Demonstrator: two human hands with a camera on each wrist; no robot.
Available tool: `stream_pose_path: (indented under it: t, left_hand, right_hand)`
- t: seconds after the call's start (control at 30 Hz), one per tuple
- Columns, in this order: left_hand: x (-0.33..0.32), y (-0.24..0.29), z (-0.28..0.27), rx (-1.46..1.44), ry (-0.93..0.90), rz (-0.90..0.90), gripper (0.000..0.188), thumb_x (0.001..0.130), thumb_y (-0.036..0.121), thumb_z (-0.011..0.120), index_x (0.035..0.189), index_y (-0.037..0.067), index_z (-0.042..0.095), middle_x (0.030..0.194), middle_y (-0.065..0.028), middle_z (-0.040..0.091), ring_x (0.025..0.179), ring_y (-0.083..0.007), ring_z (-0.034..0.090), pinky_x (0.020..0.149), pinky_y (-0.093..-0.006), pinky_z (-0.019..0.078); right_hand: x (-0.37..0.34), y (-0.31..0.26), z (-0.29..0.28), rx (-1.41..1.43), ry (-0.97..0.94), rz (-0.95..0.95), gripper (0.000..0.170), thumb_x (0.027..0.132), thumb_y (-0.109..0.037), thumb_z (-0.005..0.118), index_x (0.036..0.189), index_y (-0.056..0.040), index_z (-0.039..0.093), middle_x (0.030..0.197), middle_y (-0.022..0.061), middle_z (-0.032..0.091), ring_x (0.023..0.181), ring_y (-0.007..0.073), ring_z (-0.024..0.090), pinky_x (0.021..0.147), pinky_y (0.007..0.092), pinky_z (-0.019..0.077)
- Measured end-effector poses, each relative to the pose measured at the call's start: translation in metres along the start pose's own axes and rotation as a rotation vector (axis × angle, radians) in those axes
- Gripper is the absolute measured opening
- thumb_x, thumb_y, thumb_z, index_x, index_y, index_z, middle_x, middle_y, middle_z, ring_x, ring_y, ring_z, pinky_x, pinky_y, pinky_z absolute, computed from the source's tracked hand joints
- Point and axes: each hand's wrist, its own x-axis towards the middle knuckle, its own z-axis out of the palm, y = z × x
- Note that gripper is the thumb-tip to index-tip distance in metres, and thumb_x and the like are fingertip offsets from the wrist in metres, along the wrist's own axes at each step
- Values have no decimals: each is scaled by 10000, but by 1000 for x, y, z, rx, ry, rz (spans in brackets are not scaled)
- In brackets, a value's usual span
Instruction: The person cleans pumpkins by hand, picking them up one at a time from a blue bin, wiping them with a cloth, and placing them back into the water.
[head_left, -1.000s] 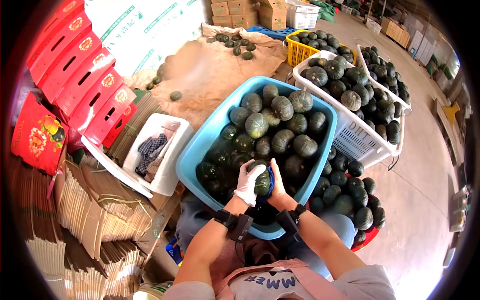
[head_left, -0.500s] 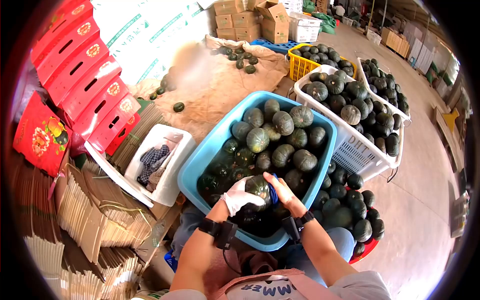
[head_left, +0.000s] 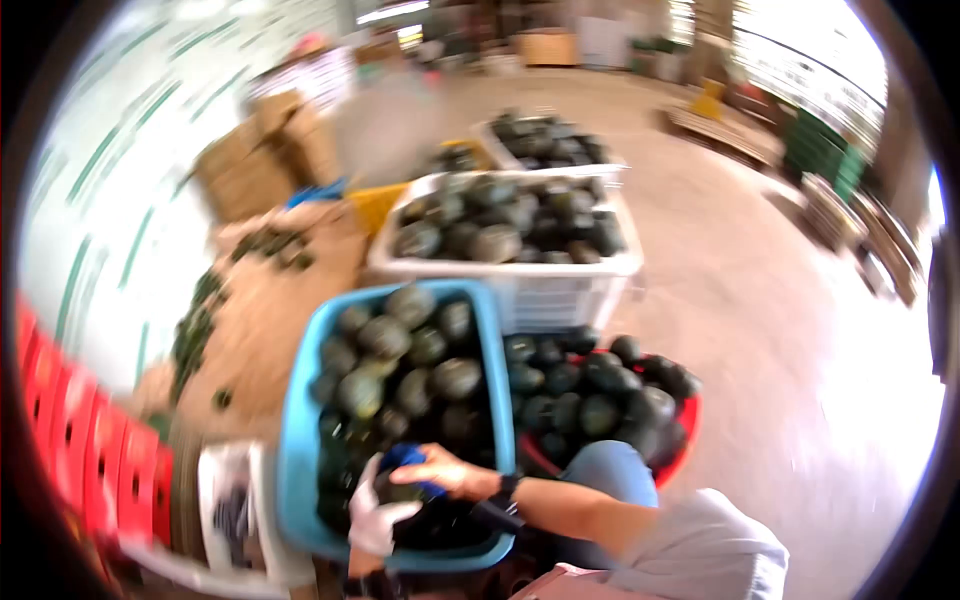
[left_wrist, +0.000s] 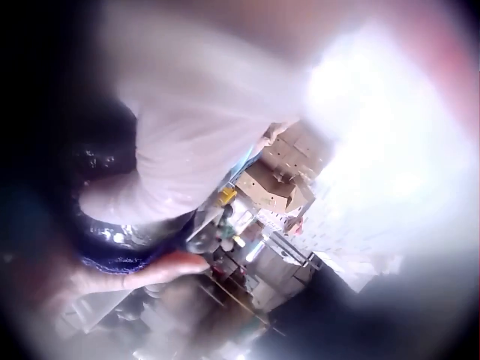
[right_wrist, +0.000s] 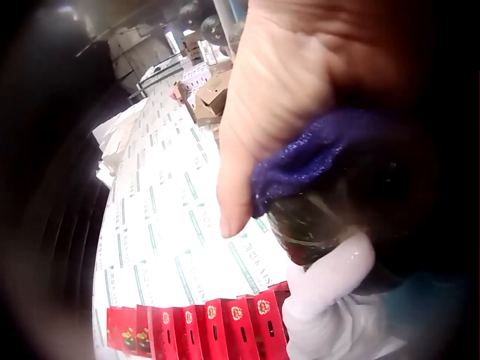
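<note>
free: above blue tub (head_left: 300, 440) | ahead: white crate (head_left: 560, 295) | right: red basin (head_left: 690, 430)

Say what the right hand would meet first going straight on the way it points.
The right hand would first press into the blue cloth it holds, then probably the dark squash behind it; blur leaves depth unclear.

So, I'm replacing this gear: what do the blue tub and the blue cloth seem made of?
Blue tub: probably plastic, smooth, from its even colour and rounded corners.
Blue cloth: likely textile, soft and textured, from its bunched folds and speckled glints; fibre unclear.
</note>
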Motion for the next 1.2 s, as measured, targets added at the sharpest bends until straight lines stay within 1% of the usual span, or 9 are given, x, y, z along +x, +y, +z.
stream_pose_path:
  t: [0.13, 0.27, 0.4, 0.5, 0.53, 0.7, 0.8, 0.93, 1.2]
  left_hand:
    - [18, -34, 2, -403, 71, 218, 705, 707, 37, 656, 1362, -46, 407, 1192, -134, 585, 1069, -242, 584, 953, -356, 472]
    - [27, -51, 49, -324, 755, 279, 519, 949, 305, 567, 1369, 35, 428, 1347, -122, 491, 1161, -251, 519, 991, -383, 428]
    - [23, -54, 24, -372, 457, 139, 427, 946, 200, 566, 1312, 16, 444, 1240, -128, 544, 1091, -237, 562, 951, -384, 467]
    - [14, -48, -56, 571, -43, 24, 722, 837, 541, 660, 1391, 127, 458, 1347, -149, 510, 1146, -357, 534, 998, -475, 403]
    - [14, -46, -43, 420, 18, -21, 720, 838, 541, 659, 1390, 125, 459, 1347, -148, 511, 1146, -355, 534, 998, -474, 403]
    - [21, -60, 16, 90, 372, 21, 711, 844, 540, 652, 1384, 118, 461, 1344, -145, 512, 1145, -349, 534, 996, -470, 405]
    - [19, -63, 27, 128, 422, 20, 706, 848, 539, 648, 1380, 114, 462, 1343, -143, 513, 1144, -346, 534, 995, -467, 406]
    - [20, -64, 31, 145, 447, 5, 699, 852, 538, 642, 1375, 109, 464, 1341, -141, 514, 1143, -341, 535, 994, -464, 407]
    - [19, -69, 40, 187, 529, -2, 686, 862, 536, 631, 1364, 97, 468, 1338, -136, 516, 1142, -331, 535, 990, -456, 410]
  right_hand:
    - [-5, 15, 19, 645, 94, 44, 451, 841, -295, 738, 1213, -93, 583, 1120, 35, 647, 968, 161, 620, 883, 332, 503]
    - [-4, 21, 44, 615, 139, -128, 471, 821, -247, 743, 1236, -100, 575, 1127, 41, 642, 1028, 174, 599, 925, 326, 477]
    - [-3, 12, 5, 165, 139, 140, 507, 763, -316, 759, 1143, -17, 608, 1070, 79, 644, 980, 172, 604, 846, 330, 491]
    - [-13, -12, 4, -37, 157, 198, 570, 744, -440, 748, 1052, 28, 641, 1012, 107, 654, 921, 194, 621, 795, 338, 492]
    - [-12, -20, 3, -152, -23, 161, 586, 744, -473, 740, 1016, 40, 654, 995, 117, 659, 903, 199, 625, 787, 342, 492]
    - [-10, -21, 23, -105, 511, 180, 582, 746, -554, 722, 964, -15, 693, 980, 115, 691, 918, 207, 650, 818, 312, 497]
    - [-10, 22, 46, 53, 739, -99, 609, 743, -373, 815, 1188, -40, 568, 1085, 58, 637, 983, 139, 595, 892, 279, 467]
    - [-22, 22, 41, -2, 668, -44, 653, 720, -320, 832, 1226, -57, 514, 1100, 49, 613, 1017, 133, 570, 912, 289, 455]
    - [-3, -19, -17, -107, -254, -26, 279, 727, -193, 817, 909, -41, 672, 823, 20, 668, 761, 128, 622, 696, 298, 502]
